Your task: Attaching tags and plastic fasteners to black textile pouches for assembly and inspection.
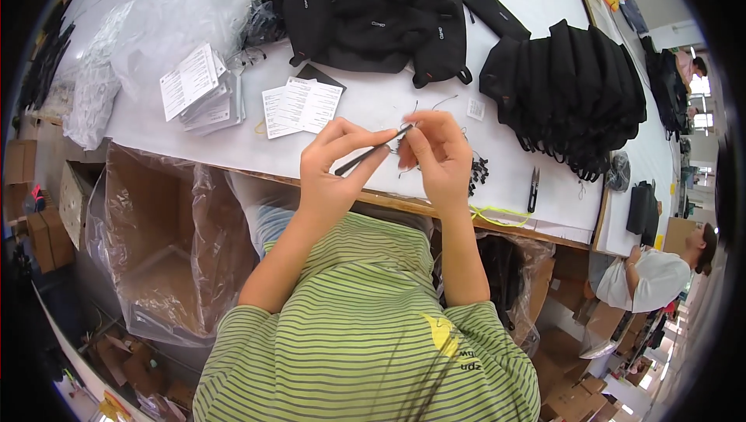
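Above the table's front edge, my left hand (330, 169) pinches a thin black strip (359, 159), possibly a folded tag seen edge-on. My right hand (447, 162) is closed at the strip's upper end, its thumb and fingertips pinching there. Thin dark cords show about these fingers; how they join the strip is too small to tell. Beyond my left hand lie printed white leaflets (301, 109) partly over a dark card (322, 77). Beside my right hand is a heap of small black pieces (479, 176). Farther right lie thread snips (534, 190) with dark handles.
Black pouches or bags (373, 26) are piled at the back, with a row of more (567, 88) at right. Clear plastic bags (183, 14) and stacked printed cards (203, 92) lie left. A plastic-lined carton (151, 212) stands below the edge. Another person (649, 278) is at right.
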A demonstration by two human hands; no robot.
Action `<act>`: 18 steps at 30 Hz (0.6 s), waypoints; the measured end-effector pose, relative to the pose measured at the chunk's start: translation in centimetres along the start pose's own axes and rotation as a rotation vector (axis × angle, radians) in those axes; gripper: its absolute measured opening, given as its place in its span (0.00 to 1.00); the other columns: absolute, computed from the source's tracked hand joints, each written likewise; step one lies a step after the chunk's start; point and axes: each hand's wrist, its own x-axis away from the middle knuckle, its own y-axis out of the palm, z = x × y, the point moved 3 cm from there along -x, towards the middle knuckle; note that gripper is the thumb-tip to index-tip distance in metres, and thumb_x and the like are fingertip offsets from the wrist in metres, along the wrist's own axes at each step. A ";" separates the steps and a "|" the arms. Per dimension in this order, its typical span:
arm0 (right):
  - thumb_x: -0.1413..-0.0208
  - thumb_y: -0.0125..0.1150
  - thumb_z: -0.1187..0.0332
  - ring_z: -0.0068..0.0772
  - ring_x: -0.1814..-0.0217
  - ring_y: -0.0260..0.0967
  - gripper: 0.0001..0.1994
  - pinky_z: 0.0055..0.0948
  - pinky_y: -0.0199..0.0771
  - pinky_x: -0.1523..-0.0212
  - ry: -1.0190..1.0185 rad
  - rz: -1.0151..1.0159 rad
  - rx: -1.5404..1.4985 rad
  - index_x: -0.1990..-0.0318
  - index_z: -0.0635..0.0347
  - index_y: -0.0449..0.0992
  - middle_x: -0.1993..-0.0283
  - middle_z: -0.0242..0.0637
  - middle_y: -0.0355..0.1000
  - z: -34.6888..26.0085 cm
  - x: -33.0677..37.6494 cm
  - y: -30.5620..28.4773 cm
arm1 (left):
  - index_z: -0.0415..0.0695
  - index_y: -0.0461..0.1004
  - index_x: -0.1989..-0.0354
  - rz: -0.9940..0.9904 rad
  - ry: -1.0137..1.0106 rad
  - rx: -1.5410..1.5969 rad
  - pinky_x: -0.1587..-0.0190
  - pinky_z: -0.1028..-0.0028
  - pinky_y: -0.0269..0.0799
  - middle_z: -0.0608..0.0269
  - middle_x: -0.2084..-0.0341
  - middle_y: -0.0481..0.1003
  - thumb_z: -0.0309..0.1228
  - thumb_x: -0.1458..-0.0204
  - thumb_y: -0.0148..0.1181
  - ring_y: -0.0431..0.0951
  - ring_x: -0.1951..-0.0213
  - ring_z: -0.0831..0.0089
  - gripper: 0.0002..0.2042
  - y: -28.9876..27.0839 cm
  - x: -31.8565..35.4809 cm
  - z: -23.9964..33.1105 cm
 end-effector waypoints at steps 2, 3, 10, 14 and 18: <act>0.42 0.54 0.75 0.19 0.79 0.67 0.03 0.18 0.67 0.77 0.049 -0.033 -0.058 0.62 0.65 0.70 0.76 0.34 0.71 0.4 0.0 -0.5 | 0.40 0.79 0.59 -0.039 -0.010 0.069 0.62 0.79 0.66 0.64 0.73 0.74 0.19 0.55 0.62 0.73 0.68 0.76 0.12 -0.3 0.1 -0.3; 0.41 0.54 0.74 0.20 0.79 0.68 0.04 0.18 0.68 0.78 0.096 -0.062 -0.114 0.63 0.66 0.71 0.76 0.34 0.71 0.7 0.2 -0.6 | 0.39 0.79 0.60 -0.149 -0.102 0.254 0.61 0.77 0.67 0.62 0.72 0.75 0.21 0.52 0.61 0.73 0.67 0.75 0.11 -0.2 0.3 -1.0; 0.42 0.55 0.75 0.22 0.79 0.69 0.04 0.19 0.69 0.78 0.161 -0.124 -0.226 0.63 0.67 0.71 0.77 0.36 0.71 2.1 0.9 -0.5 | 0.40 0.76 0.61 -0.227 -0.359 0.352 0.56 0.74 0.70 0.64 0.68 0.76 0.30 0.46 0.57 0.75 0.64 0.75 0.09 0.4 0.8 -2.3; 0.44 0.57 0.75 0.22 0.78 0.70 0.05 0.20 0.71 0.76 0.113 -0.090 -0.217 0.62 0.67 0.72 0.76 0.35 0.72 2.2 1.0 -0.4 | 0.40 0.77 0.61 -0.213 -0.278 0.304 0.59 0.75 0.71 0.63 0.68 0.76 0.27 0.50 0.60 0.76 0.66 0.75 0.08 0.1 0.3 -1.6; 0.45 0.58 0.76 0.21 0.77 0.70 0.05 0.20 0.71 0.75 0.112 -0.088 -0.223 0.62 0.67 0.72 0.76 0.35 0.72 2.2 1.1 -0.3 | 0.40 0.78 0.61 -0.194 -0.156 0.197 0.61 0.75 0.72 0.62 0.68 0.76 0.24 0.53 0.61 0.76 0.66 0.74 0.09 0.1 0.1 -1.3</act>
